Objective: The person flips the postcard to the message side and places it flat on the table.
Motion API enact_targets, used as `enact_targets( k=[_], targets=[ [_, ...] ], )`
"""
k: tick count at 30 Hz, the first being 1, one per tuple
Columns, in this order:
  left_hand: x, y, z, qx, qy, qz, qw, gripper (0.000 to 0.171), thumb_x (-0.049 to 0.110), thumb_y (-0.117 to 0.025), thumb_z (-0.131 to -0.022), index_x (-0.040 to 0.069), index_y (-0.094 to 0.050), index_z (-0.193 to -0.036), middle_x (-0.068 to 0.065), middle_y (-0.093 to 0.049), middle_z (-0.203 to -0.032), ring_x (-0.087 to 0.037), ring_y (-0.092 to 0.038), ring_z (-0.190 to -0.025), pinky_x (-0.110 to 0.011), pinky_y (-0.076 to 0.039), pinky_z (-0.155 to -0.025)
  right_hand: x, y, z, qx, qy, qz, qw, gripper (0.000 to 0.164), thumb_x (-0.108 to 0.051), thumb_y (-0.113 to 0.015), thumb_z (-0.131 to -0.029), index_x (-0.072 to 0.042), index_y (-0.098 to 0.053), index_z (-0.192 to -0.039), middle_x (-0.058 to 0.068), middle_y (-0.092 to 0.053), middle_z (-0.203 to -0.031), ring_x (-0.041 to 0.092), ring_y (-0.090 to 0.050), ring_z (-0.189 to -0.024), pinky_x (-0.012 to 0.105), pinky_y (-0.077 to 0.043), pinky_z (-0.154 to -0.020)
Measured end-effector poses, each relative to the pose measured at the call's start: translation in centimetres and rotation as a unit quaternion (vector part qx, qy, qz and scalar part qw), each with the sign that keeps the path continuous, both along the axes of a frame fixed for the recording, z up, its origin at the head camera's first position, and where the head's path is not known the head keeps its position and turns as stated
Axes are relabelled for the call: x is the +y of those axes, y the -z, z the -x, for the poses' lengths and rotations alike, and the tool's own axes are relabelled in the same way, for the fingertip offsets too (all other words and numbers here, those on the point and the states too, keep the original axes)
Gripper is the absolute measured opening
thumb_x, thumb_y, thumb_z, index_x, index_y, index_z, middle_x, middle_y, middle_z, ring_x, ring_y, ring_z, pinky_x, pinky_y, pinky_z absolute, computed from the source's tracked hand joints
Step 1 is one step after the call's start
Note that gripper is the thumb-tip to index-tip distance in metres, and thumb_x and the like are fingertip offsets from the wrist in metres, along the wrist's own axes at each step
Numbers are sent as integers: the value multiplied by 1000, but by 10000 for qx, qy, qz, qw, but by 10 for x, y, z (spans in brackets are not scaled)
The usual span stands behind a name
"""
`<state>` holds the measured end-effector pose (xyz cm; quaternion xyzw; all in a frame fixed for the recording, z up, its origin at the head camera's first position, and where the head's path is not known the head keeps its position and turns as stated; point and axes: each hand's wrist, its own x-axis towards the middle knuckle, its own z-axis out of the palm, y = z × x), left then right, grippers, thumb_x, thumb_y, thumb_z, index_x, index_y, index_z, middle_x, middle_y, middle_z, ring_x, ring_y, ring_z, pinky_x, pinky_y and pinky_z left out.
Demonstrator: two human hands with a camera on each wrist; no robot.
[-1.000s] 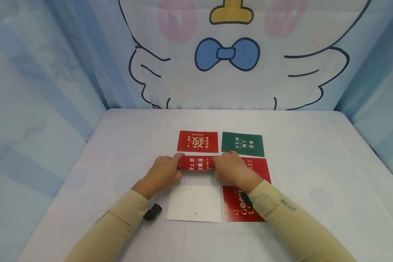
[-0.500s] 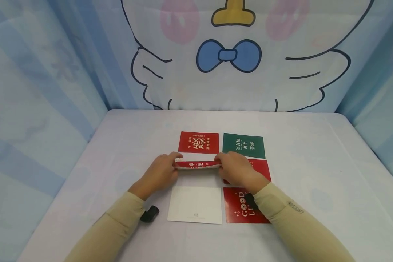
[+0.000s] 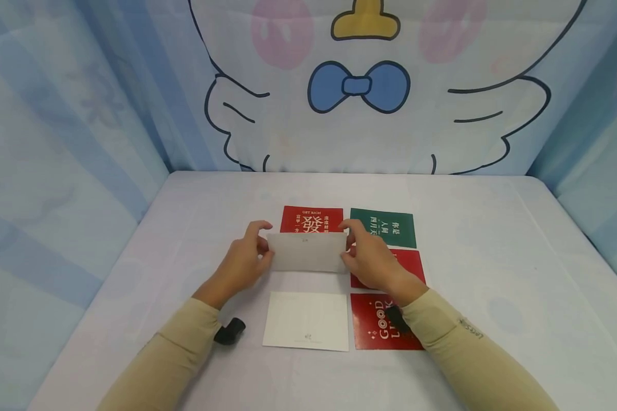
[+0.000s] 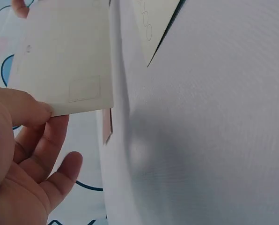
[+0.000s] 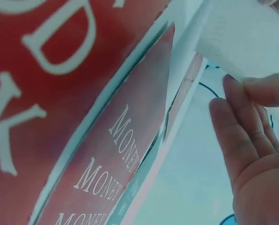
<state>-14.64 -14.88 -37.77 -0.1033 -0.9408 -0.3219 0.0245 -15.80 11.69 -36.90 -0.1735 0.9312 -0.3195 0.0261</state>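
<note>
A postcard point(image 3: 307, 251) is held up off the table on its long edge, its white back towards me. My left hand point(image 3: 240, 260) pinches its left end between thumb and fingers. At the other end, my right hand point(image 3: 374, 261) holds it by the edge. In the left wrist view the thumb lies on the card's white back point(image 4: 67, 56), with the fingers behind. The right wrist view has the right thumb and fingertips at the card's corner point(image 5: 245, 42). The card's red printed face is turned away and hidden from the head view.
Behind the held card lie a red "GET RICH" card point(image 3: 311, 217) and a green card point(image 3: 391, 228). A red "MONEY" card point(image 3: 411, 265) is partly under my right hand. Nearer me are a white-backed card point(image 3: 305, 319) and a red "GOOD LUCK" card point(image 3: 367, 325).
The card has been tipped over in both hands: its red face showed earlier, then narrowed to a strip, and now its white back shows. Both hands have turned with it; the left moved slightly leftward.
</note>
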Motion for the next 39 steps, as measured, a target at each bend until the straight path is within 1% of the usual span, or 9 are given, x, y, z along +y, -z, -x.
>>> enact_targets(
  k=[3,8,12,17,21,25,28,33,39],
  targets=[
    [-1,-1,2,-108,-90,-129,9998,52,6,-68,-94,9,-41,-139,-13,-67,-107,-24,-65,-90,-37,-57,-83,-1,0,0,36,37,107,9999,64,-10,-75,-88,-11,-43,-144,11,-59,-118,26,-61,-98,40,-58,-79],
    [0,0,7,-433,-215,-306,9984,45,8,-69,-95,10,-49,-135,-13,-63,-121,-25,-64,-96,-37,-56,-84,-2,1,0,-4,4,-7,10000,59,-11,-77,-87,-10,-51,-140,10,-58,-121,25,-60,-100,40,-58,-81],
    [1,3,8,-609,-202,-239,9976,39,6,-69,-94,7,-57,-131,-12,-61,-125,-25,-63,-97,-36,-56,-86,-2,2,0,-69,-33,-132,9999,60,-12,-77,-86,-8,-51,-141,10,-57,-123,24,-59,-100,40,-57,-81],
    [2,8,9,-716,-144,-113,9973,39,4,-70,-92,4,-60,-130,-11,-60,-125,-24,-62,-99,-36,-54,-87,-2,3,1,-245,-95,-395,9989,65,-15,-79,-85,-8,-49,-143,9,-57,-122,23,-58,-100,39,-58,-80],
    [3,11,10,-802,-108,223,9965,43,8,-73,-91,5,-60,-131,-10,-60,-126,-24,-59,-104,-37,-52,-90,-4,4,1,-362,-96,-691,9969,67,-20,-82,-83,-10,-51,-142,8,-59,-121,23,-59,-103,40,-58,-79],
    [6,14,11,-888,-59,642,9940,47,11,-76,-89,6,-59,-133,-9,-59,-128,-24,-58,-110,-40,-49,-96,-5,6,2,-318,-171,-1054,9938,69,-22,-83,-82,-10,-51,-142,10,-58,-127,25,-60,-106,42,-58,-80],
    [8,15,11,-798,16,861,9931,49,10,-77,-88,6,-60,-133,-10,-59,-127,-24,-58,-109,-40,-49,-97,-6,6,3,-342,-179,-1252,9914,71,-23,-84,-81,-10,-51,-142,11,-58,-130,27,-60,-109,45,-58,-79],
    [9,16,9,-686,116,1089,9916,48,10,-78,-87,6,-61,-131,-8,-61,-124,-23,-57,-106,-40,-48,-97,-8,8,4,-516,-151,-1427,9883,75,-25,-87,-78,-12,-51,-142,11,-58,-130,29,-60,-112,49,-57,-79],
    [10,15,8,-800,144,1243,9889,48,12,-78,-87,7,-61,-131,-8,-62,-124,-25,-56,-109,-44,-47,-100,-10,9,4,-609,-172,-1535,9861,75,-25,-87,-77,-12,-51,-141,11,-57,-133,31,-58,-117,50,-56,-82]
  ],
)
